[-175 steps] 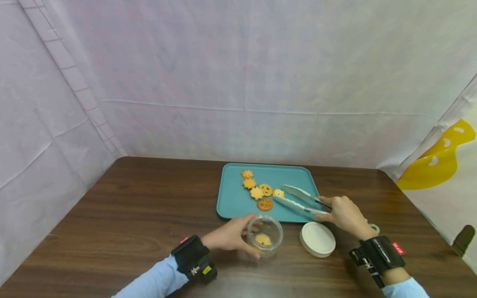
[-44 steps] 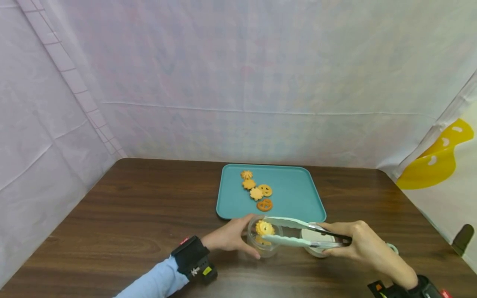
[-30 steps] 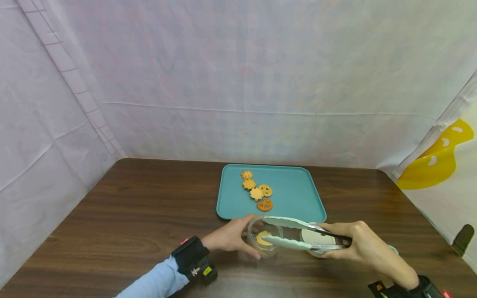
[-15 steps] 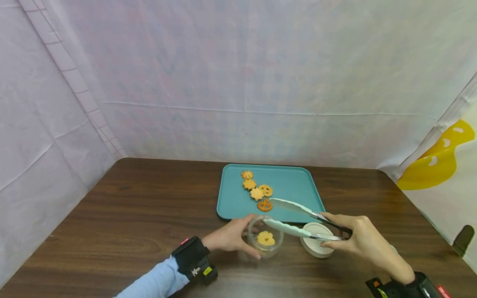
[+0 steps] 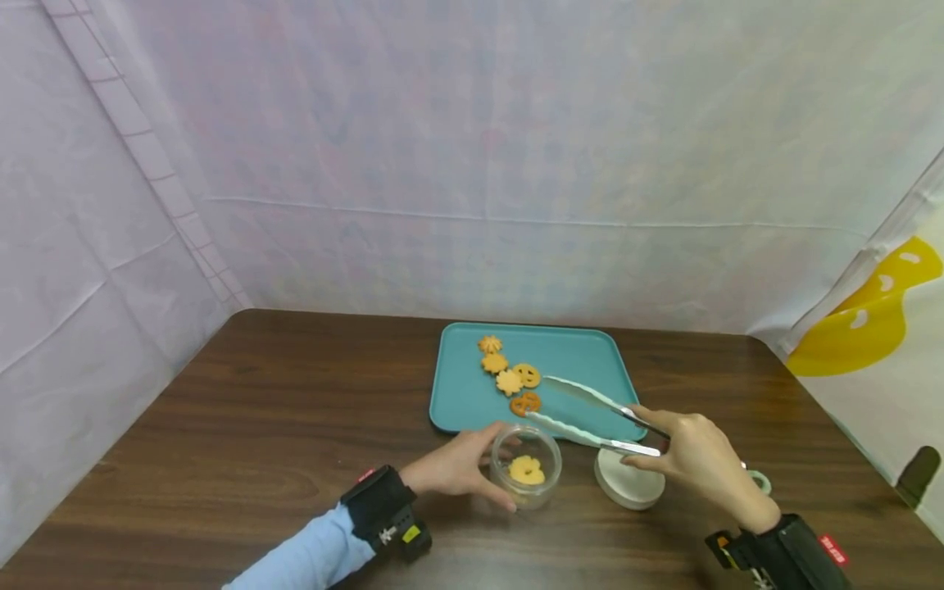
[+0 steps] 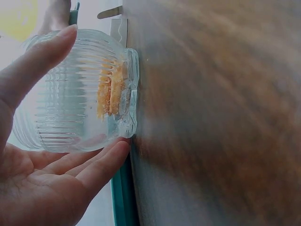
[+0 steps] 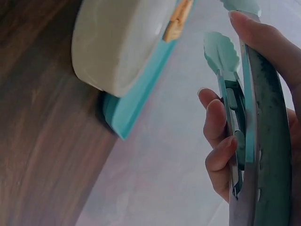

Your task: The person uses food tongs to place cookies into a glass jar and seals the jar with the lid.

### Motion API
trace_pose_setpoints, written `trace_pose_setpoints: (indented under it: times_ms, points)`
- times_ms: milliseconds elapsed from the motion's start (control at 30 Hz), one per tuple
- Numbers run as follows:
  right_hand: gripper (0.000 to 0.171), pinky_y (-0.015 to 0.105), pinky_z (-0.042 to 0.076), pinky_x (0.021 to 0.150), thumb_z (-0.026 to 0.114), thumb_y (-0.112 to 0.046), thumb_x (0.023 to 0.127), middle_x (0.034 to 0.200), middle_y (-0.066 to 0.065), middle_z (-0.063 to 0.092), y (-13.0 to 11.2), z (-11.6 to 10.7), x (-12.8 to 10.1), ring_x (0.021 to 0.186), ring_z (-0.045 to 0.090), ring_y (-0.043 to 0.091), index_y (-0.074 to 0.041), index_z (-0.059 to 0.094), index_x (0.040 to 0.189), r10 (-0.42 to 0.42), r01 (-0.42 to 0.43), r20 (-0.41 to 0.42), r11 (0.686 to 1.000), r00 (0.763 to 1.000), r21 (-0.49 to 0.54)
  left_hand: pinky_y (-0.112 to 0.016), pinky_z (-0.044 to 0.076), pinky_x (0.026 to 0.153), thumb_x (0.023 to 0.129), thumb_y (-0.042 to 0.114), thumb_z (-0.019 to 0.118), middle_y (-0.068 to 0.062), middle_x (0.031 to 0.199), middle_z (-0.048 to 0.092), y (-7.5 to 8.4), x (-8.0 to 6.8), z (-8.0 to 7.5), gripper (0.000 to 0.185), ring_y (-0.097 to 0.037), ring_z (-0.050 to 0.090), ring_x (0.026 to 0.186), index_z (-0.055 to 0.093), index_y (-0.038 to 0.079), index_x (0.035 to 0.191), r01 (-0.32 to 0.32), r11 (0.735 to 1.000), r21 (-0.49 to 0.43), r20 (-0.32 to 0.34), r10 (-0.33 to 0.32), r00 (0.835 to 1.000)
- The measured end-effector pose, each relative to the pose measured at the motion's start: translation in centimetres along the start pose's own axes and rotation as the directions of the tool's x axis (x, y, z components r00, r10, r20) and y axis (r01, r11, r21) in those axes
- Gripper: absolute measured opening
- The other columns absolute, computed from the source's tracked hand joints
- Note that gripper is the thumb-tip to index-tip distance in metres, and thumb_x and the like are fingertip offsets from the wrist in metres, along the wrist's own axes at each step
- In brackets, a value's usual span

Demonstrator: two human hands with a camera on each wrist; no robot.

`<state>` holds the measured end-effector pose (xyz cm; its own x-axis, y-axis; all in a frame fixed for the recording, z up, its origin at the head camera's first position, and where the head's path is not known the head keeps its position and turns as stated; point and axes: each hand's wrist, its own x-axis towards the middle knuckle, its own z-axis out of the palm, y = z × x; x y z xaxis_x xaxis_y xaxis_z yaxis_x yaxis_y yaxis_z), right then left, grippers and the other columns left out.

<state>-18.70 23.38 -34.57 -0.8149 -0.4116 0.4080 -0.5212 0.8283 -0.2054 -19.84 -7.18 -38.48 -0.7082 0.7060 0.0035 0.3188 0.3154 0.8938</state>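
Observation:
My left hand (image 5: 466,467) holds a clear glass jar (image 5: 547,489) at its side, thumb and fingers on opposite sides. The jar stands upright on the table. A flower-shaped cookie (image 5: 527,470) lies on top inside it; the left wrist view shows cookies (image 6: 110,92) stacked at the ribbed jar's bottom. My right hand (image 5: 693,455) grips metal tongs (image 5: 621,447) with pale green tips. Their arms stand apart over the front of the blue tray (image 5: 583,348), with nothing between the tips. One tip is close to a pretzel (image 5: 524,404); whether they touch I cannot tell.
Several cookies (image 5: 509,382) lie towards the tray's left side, one of them a round smiley cookie (image 5: 527,375). A white round lid (image 5: 630,485) sits right of the jar, below the tongs. Pale cloth walls (image 5: 487,164) enclose the dark wooden table (image 5: 317,393).
The tongs carried a yellow flower-shaped cookie from the tray into the jar and let it go. They have since spread apart and moved back over the tray. My left hand stays at the jar.

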Motion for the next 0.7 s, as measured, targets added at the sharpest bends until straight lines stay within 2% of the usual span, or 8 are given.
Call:
trace_pose_setpoints:
  times_ms: [133, 200, 433, 700]
  points:
    - [0.061, 0.015, 0.018, 0.037, 0.078, -0.039, 0.06, 0.051, -0.012, 0.045, 0.0, 0.8, 0.6, 0.042, 0.016, -0.002, -0.006, 0.064, 0.109, 0.017, -0.016, 0.064, 1.0, 0.998, -0.016, -0.02, 0.041, 0.093, 0.066, 0.008, 0.078, -0.016, 0.129, 0.044, 0.0, 0.0, 0.0, 0.079, -0.027, 0.046, 0.116, 0.034, 0.007, 0.131, -0.005, 1.0, 0.001, -0.002, 0.005, 1.0]
    - [0.061, 0.015, 0.017, 0.037, 0.078, -0.039, 0.061, 0.047, -0.012, 0.039, 0.1, 1.1, 0.9, 0.041, 0.015, -0.001, -0.005, 0.064, 0.11, 0.028, -0.027, 0.087, 0.999, 0.996, -0.017, -0.02, 0.041, 0.093, 0.067, 0.008, 0.077, -0.016, 0.128, 0.044, 0.0, 0.0, 0.0, 0.078, -0.027, 0.046, 0.116, 0.033, 0.007, 0.132, -0.006, 1.0, 0.0, 0.0, 0.006, 1.0]
    - [0.064, 0.015, 0.019, 0.036, 0.077, -0.041, 0.06, 0.048, -0.013, 0.027, 0.0, 1.9, 1.5, 0.041, 0.02, -0.002, -0.003, 0.063, 0.11, 0.038, -0.036, 0.109, 0.999, 0.993, -0.019, -0.021, 0.04, 0.094, 0.067, 0.007, 0.077, -0.016, 0.13, 0.042, 0.1, 0.1, -0.1, 0.077, -0.027, 0.044, 0.118, 0.034, 0.006, 0.131, -0.009, 1.0, -0.029, 0.009, 0.009, 1.0]
    - [0.067, 0.013, 0.013, 0.038, 0.075, -0.043, 0.062, 0.043, -0.012, 0.027, -0.6, 2.2, 2.0, 0.042, 0.012, 0.0, 0.001, 0.061, 0.111, 0.061, -0.064, 0.157, 0.998, 0.986, 0.014, -0.02, 0.04, 0.094, 0.066, 0.008, 0.078, -0.015, 0.13, 0.043, 0.0, 0.1, 0.0, 0.076, -0.026, 0.044, 0.118, 0.035, 0.007, 0.129, 0.0, 1.0, -0.014, 0.008, 0.001, 1.0]
